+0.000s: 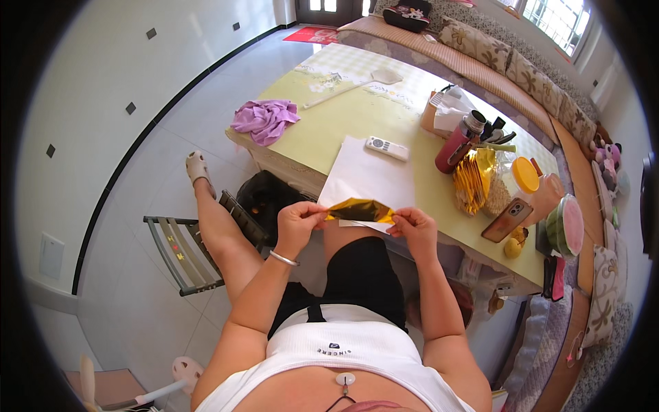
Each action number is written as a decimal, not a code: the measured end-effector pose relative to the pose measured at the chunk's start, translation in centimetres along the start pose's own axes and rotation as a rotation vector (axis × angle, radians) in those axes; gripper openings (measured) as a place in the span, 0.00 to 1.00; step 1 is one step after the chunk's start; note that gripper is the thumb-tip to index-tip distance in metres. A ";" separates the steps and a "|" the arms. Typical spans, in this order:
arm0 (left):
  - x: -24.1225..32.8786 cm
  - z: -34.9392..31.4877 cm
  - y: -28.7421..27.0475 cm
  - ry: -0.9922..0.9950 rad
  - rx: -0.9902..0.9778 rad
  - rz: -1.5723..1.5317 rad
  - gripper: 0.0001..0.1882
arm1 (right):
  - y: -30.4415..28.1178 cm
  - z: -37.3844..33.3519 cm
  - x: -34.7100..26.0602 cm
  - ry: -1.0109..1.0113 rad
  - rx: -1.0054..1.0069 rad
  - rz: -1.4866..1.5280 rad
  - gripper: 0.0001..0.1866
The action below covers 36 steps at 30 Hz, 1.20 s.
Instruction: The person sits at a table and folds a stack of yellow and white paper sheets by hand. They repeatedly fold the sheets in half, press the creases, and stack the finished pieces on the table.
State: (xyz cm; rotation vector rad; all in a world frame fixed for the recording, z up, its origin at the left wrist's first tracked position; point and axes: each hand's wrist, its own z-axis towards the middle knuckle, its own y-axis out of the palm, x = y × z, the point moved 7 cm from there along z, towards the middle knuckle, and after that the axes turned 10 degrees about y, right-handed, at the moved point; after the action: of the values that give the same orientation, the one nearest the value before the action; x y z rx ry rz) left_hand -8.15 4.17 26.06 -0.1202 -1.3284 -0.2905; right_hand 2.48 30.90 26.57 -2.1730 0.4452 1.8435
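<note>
A piece of shiny gold foil paper [360,211] is stretched between my two hands, just over the near edge of the table. It looks creased along its length, with a dark hollow in the middle. My left hand [300,223] pinches one end, and a silver bangle sits on that wrist. The other end is pinched in my right hand [417,230]. Beneath and beyond the foil lies a white paper sheet [357,168], with a white remote control [386,147] on it. A stack of similar gold foil sheets [470,182] stands to the right.
The table [322,130] holds a purple cloth [265,121], a fly swatter [357,87], a dark red flask [458,143], a tissue box [432,117], a yellow-lidded jar [526,174], a phone [506,220] and a small yellow fruit [513,247]. A folding stool [184,254] stands left.
</note>
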 end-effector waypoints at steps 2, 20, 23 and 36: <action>0.7 -1.2 -0.4 0.004 0.005 -0.012 0.04 | 0.5 -1.4 -0.6 -0.038 0.023 -0.072 0.02; 4.8 -6.4 -2.4 0.377 0.109 -0.059 0.10 | 3.0 -9.0 -7.0 -0.722 0.036 -0.216 0.08; 3.7 -6.2 -2.0 0.128 0.090 -0.375 0.18 | 2.7 -10.2 -7.6 -0.833 0.092 -0.304 0.08; -1.8 -7.9 1.8 -0.439 -0.011 -0.765 0.20 | 3.8 -10.7 -6.1 -1.000 0.087 -0.484 0.08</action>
State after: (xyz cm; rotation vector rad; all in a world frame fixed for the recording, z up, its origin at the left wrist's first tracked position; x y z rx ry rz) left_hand -0.68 4.14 22.57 0.3466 -1.7729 -0.9589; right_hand 9.79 23.71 34.32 -0.9370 -0.1967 2.2109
